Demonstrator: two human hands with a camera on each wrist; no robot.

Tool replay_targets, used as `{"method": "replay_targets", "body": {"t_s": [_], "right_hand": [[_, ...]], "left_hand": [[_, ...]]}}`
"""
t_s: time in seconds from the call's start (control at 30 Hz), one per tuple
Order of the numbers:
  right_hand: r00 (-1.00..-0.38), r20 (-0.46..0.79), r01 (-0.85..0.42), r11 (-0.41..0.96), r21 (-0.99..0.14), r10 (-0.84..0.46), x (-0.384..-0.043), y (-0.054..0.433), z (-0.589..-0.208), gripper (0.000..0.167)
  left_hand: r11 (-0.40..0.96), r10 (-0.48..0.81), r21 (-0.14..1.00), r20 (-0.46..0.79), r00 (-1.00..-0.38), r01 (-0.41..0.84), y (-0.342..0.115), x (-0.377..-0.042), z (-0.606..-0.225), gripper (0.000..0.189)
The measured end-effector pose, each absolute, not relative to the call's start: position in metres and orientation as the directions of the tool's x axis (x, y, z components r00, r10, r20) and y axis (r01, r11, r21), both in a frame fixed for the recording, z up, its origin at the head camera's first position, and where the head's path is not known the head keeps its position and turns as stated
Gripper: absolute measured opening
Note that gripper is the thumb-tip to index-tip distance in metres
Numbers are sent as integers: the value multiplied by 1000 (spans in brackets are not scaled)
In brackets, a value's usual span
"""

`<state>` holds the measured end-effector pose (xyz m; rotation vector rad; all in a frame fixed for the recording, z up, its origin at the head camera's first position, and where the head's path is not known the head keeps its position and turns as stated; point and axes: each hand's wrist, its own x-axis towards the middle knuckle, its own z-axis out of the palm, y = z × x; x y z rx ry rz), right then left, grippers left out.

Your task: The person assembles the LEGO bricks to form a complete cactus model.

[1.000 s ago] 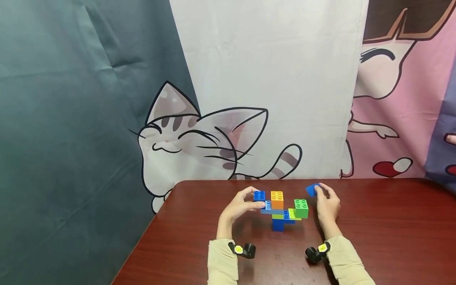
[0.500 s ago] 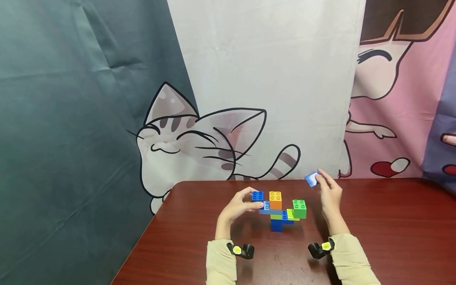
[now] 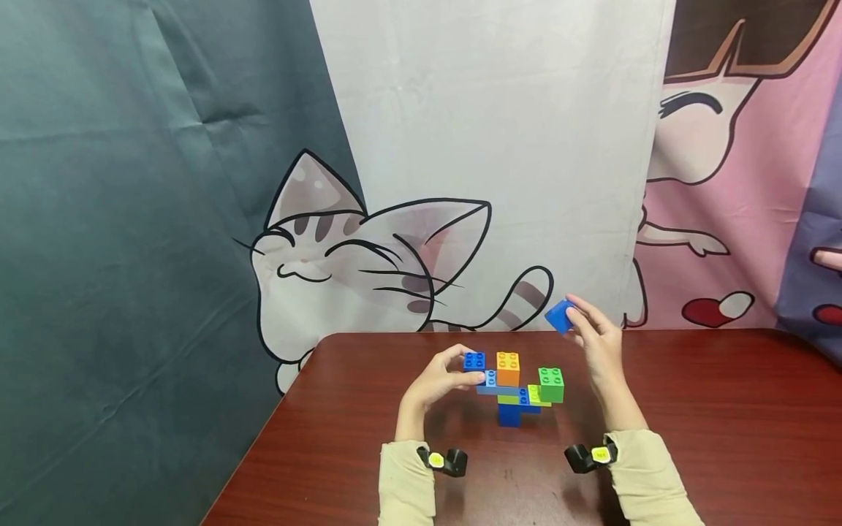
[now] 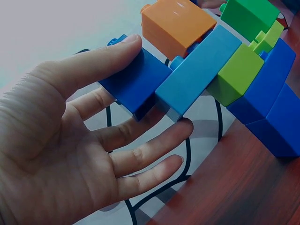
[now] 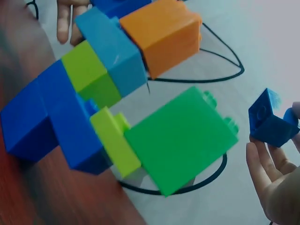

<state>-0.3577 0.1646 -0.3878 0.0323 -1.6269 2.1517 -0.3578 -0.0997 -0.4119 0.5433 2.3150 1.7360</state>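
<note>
A branching structure of toy building bricks stands on the table. Dark blue bricks form its foot, with lime bricks and a long light blue brick above. An orange brick tops the light blue one; a green brick sits on the right arm. My left hand pinches a dark blue brick at the structure's left end, thumb on top, lower fingers spread beneath. Raised above and right of the green brick, my right hand pinches a small blue sloped brick, tilted.
Behind the table's far edge hangs a curtain printed with a cartoon cat and another figure. Each wrist wears a black camera mount on its sleeve cuff, the left mount near the structure's front left and the right mount at its front right.
My right hand has risen from low above the table, then shifted left with the sloped brick, turning it on the way. My left hand and the structure stay nearly in place.
</note>
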Motion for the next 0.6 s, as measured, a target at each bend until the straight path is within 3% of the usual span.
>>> {"method": "replay_targets", "body": {"t_s": [0.3, 0.6], "right_hand": [[-907, 368, -378, -8, -926, 204, -347, 159, -374, 39], [-876, 468, -462, 80, -883, 118, -336, 152, -361, 38]], "left_hand": [[247, 402, 953, 62, -914, 173, -100, -357, -411, 36], [235, 408, 957, 62, -911, 171, -101, -357, -410, 36]]}}
